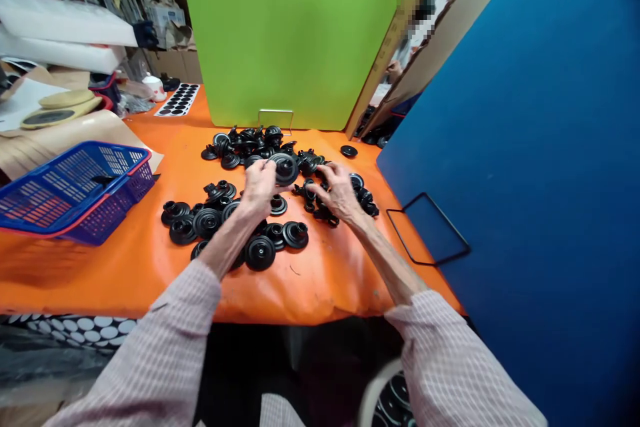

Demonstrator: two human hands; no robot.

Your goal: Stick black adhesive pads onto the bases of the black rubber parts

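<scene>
Across an orange-covered worktable, clusters of stepped black discs are lying under a person's reaching arms.

Nearest, below the table edge, a pale round bucket is holding more black pieces, and one loose cluster of discs is spreading over the near left-centre of the top. At left, a blue plastic basket is standing tilted. Toward the middle, the left hand is gripping a ringed black disc between thumb and fingers, just in front of the far pile; the right hand is bending its parted fingers over a right-hand heap of small black parts, and whether it is gripping one, I cannot tell. Farthest, a green panel is standing upright behind the pile.
</scene>
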